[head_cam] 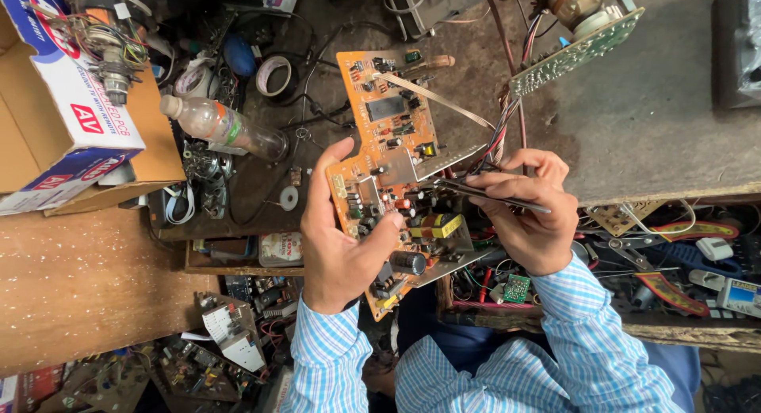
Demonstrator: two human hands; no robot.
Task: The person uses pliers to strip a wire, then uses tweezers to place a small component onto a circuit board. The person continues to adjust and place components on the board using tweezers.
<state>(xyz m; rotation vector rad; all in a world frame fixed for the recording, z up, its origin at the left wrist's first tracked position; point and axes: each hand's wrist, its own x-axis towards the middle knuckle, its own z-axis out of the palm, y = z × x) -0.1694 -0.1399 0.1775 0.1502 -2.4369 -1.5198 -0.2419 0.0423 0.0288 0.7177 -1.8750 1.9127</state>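
My left hand (341, 239) grips an orange circuit board (392, 135) from its left edge, thumb across the components near the middle. The board carries capacitors, a yellow transformer and a flat ribbon cable, and it is tilted over the bench edge. My right hand (527, 211) holds metal tweezers (476, 193) whose tips point left onto the board's right side. A bundle of coloured wires (503, 124) runs up from the board to a green circuit board (575, 52) at the upper right.
A cardboard box (67, 120) with wired parts sits at the upper left, a clear plastic bottle (222, 128) and a tape roll (273, 76) beside it. Pliers and cutters (674, 262) lie in a cluttered tray at the right. Scrap boards (230, 342) fill the lower left.
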